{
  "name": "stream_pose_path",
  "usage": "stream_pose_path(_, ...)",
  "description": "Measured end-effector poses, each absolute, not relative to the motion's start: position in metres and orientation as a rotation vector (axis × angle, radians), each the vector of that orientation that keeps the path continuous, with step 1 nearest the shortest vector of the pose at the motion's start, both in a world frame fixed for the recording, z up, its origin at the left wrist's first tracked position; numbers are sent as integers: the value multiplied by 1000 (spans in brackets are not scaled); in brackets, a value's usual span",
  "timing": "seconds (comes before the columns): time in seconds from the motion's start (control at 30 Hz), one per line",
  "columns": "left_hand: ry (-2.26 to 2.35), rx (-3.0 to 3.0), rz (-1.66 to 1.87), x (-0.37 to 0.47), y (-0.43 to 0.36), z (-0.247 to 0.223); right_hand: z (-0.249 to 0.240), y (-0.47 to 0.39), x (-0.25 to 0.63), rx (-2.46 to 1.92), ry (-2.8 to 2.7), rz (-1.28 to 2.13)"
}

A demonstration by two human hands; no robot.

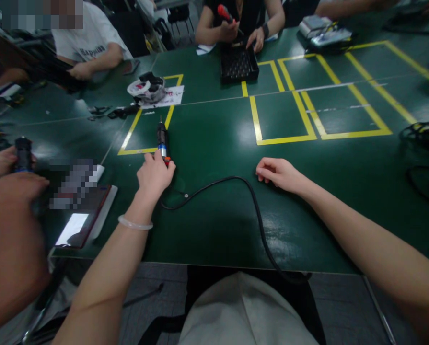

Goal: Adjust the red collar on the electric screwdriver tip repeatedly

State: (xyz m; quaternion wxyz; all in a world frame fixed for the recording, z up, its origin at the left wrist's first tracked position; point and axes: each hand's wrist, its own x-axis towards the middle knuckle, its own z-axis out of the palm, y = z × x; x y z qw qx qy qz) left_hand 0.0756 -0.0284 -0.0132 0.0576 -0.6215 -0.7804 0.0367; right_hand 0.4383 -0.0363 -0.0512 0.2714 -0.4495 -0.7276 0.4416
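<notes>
Left hand (154, 173) grips an electric screwdriver (161, 135) on the green table (210, 129).

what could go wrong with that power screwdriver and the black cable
The black cable snakes loosely to the near table edge, so it might snag. The left hand holds the power screwdriver near its rear, so a tug could shift its exposed bit. The dark glossy device beside the left forearm could get knocked.

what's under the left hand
Part of the driver: red and a blue-silver band show by the fingers, its dark front and tip beyond. Its rear, and anything else there, is covered.
</notes>
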Motion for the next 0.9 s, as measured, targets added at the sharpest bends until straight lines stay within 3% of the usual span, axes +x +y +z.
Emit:
stream_pose_path(0.2,-2202,-2056,85,142,-56,-12,-39,-41,434,-1251,-1942,844)
stream_pose_path(0.67,-1825,-2488,-27,234,-78,-14,-45,-50,418,-961,-2265,827)
stream_pose_path(0.77,-1787,-2559,-28,235,-82,-14,-45,-50,418,-978,-2208,941)
stream_pose_path(0.9,-1785,-2644,-72,227,-84,-16,-45,-48,419,-1109,-1858,1425)
